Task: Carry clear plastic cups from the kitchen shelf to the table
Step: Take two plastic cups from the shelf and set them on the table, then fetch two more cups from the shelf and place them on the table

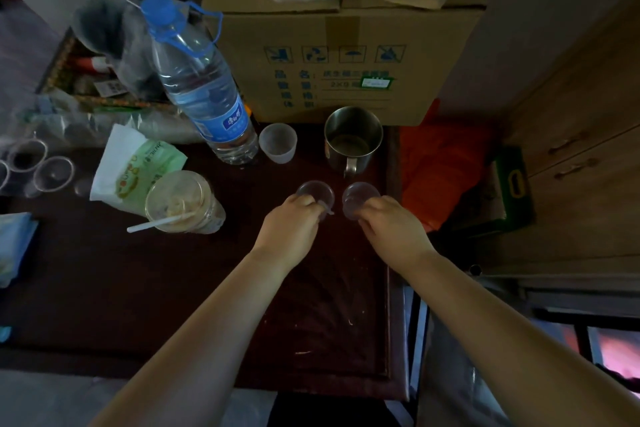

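Two clear cups [316, 193] [360, 198], two hands [289, 222] [394, 229]

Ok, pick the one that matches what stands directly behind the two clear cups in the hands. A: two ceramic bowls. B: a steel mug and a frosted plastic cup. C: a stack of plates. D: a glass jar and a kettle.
B: beyond the clear cup in the left hand and the clear cup in the right hand stand a steel mug and a frosted plastic cup.
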